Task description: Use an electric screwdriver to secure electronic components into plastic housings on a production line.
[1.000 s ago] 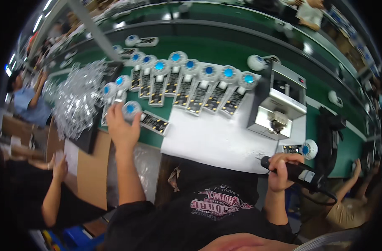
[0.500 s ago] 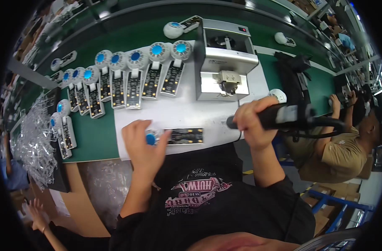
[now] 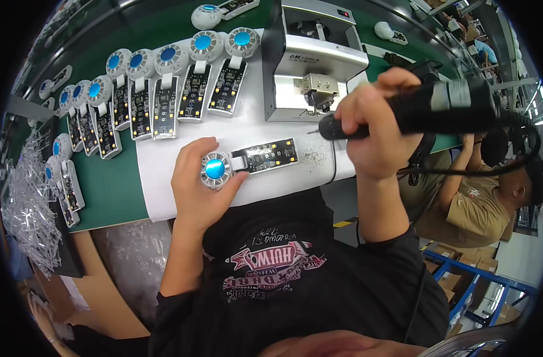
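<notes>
My left hand [image 3: 191, 187] curls its thumb and fingers around the white round head, with a blue disc, of a handheld device [image 3: 215, 169]. The device's handle lies open on the white sheet, its black circuit board [image 3: 268, 155] facing up. In my right hand [image 3: 375, 134] is a black corded electric screwdriver [image 3: 429, 110], gripped near its front end. Its thin bit points left, above the sheet and to the right of the board, apart from it. Small specks, likely screws [image 3: 319, 156], are scattered on the sheet beside the handle.
A silver screw feeder [image 3: 319, 53] stands behind the sheet. Several similar devices [image 3: 164, 107] with bare boards line up at back left. A pile of clear plastic parts [image 3: 30, 208] sits at far left. The screwdriver's cable [image 3: 450, 171] loops right, near a co-worker [image 3: 479, 208].
My right hand has raised the screwdriver, its bit now pointing left. The device's handle has tilted slightly, and my left hand now encircles its head more visibly. The head view has shifted.
</notes>
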Tool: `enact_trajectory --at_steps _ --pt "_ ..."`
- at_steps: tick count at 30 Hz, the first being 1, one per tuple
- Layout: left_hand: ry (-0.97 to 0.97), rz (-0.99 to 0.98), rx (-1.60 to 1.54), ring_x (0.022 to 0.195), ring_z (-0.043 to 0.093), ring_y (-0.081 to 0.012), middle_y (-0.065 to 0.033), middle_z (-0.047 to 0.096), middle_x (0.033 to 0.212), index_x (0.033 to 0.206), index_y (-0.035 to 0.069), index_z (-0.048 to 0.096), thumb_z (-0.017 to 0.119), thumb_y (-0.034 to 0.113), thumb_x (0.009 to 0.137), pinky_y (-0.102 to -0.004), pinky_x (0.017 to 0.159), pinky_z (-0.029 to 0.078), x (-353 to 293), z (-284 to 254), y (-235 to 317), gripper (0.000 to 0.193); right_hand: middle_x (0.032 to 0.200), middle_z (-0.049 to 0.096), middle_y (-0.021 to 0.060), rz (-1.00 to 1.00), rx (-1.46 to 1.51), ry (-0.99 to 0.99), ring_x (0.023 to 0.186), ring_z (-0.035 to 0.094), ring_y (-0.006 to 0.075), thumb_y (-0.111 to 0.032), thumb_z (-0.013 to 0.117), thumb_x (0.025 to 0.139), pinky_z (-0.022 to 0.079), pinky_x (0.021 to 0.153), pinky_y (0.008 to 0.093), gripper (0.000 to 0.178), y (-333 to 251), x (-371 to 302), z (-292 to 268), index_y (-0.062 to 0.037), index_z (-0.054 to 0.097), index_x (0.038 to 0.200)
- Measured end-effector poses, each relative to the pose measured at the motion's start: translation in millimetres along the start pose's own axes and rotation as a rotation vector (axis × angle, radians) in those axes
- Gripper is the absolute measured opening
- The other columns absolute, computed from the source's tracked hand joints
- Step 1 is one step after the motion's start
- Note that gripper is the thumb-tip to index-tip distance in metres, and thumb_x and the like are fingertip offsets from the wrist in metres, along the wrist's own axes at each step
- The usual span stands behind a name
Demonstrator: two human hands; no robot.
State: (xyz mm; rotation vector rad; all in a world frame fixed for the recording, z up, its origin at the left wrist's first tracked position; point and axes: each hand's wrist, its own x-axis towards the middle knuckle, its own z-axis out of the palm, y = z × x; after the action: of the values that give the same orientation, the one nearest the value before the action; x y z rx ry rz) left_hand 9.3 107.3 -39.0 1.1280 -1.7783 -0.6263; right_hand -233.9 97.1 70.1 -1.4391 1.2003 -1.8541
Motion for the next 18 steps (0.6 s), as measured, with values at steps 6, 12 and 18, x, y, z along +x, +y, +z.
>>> enact_trajectory --at_steps 6,12,18 --pt "0.005 -0.039 -0.004 0.089 0.064 -0.0318 -0.0165 0.064 0.100 0.106 0.000 0.062 0.084 0.006 0.066 -0.0370 0.079 0.053 -3 4 -2 0.046 0.062 0.052 0.0047 0.065 0.124 0.017 0.050 0.052 0.0158 0.002 0.057 0.087 0.052 0.057 0.0358 0.034 11 -17 7 0.0030 0.044 0.120" --pt "0.028 -0.032 -0.002 0.089 0.064 -0.0316 -0.0162 0.064 0.100 0.105 0.001 0.061 0.083 0.006 0.066 -0.0370 0.078 0.053 -5 6 -4 0.045 0.063 0.054 0.0056 0.072 0.082 -0.027 0.051 0.052 0.0156 0.002 0.057 0.088 0.052 0.057 0.0360 0.035 21 -18 14 0.0027 0.043 0.120" --pt "0.039 -0.037 -0.025 0.088 0.064 -0.0311 -0.0158 0.064 0.098 0.105 0.001 0.061 0.083 0.006 0.065 -0.0368 0.077 0.052 -4 7 -5 0.045 0.064 0.055 0.0059 0.090 0.062 -0.055 0.051 0.052 0.0153 0.002 0.057 0.088 0.052 0.057 0.0362 0.034 21 -15 17 0.0021 0.043 0.120"
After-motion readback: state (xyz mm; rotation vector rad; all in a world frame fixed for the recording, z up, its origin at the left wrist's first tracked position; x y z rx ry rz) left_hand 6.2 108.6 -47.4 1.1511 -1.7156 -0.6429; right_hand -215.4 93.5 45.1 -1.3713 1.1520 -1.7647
